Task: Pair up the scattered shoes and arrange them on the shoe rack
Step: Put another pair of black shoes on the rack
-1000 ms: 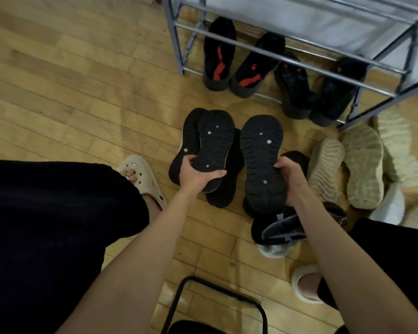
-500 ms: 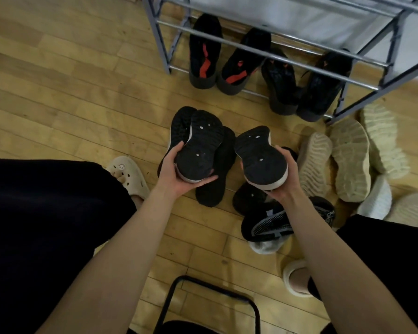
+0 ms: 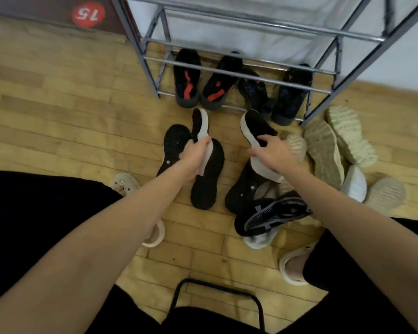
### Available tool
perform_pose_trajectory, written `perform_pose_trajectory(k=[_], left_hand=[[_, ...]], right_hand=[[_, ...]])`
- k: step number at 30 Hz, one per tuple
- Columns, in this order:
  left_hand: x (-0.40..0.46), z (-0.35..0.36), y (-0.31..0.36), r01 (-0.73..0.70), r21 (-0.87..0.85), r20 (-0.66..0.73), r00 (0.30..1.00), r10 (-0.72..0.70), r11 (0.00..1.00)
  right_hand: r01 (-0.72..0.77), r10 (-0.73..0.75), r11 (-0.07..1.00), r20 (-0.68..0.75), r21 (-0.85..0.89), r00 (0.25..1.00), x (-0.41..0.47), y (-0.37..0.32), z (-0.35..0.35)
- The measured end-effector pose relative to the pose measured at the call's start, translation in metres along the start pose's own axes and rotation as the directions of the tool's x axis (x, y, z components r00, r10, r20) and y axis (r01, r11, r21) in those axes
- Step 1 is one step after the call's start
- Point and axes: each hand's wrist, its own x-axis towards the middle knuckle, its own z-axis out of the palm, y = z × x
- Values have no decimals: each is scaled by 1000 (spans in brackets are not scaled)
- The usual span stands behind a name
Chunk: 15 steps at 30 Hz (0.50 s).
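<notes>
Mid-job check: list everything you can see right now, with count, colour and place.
shoe rack: one, grey metal, top centre.
racked shoes: four, black, two with red, bottom shelf.
held shoes: two, black with white soles, one per hand.
black-soled shoes: three, sole-up, floor centre.
beige shoes: several, piled right.
mesh shoe: one, black and grey, lower right.
sticker: one, red, top left.
left hand: gripping shoe.
right hand: gripping shoe.

Soft even light, slight blur, perhaps motion.
</notes>
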Motion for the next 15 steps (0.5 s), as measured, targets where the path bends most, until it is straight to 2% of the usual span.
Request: perform_pose_trajectory(k=[1,3,6,10,15], left_hand=[[-6,3,0,-64,160,-53,996,73,985],[-21,3,-1,-181,399,-69,972,226,899],[-41,-4,3,-324,626,-40,895,445,709],[-54,-3,17,-468,759,43,731,681,454],[-52,14,41,-501,814,57,571,819,293]], right_hand=[[20,-21,997,-23,-75,1000,-3,7,-8],[61,-69,988,-54,-144,996,-14,17,-26],[116,-148,970,-140,-215,979,-33,24,-58],[116,-267,887,-291,-447,919,-55,29,-80],[92,-350,852,-430,-516,832,-54,24,-88]])
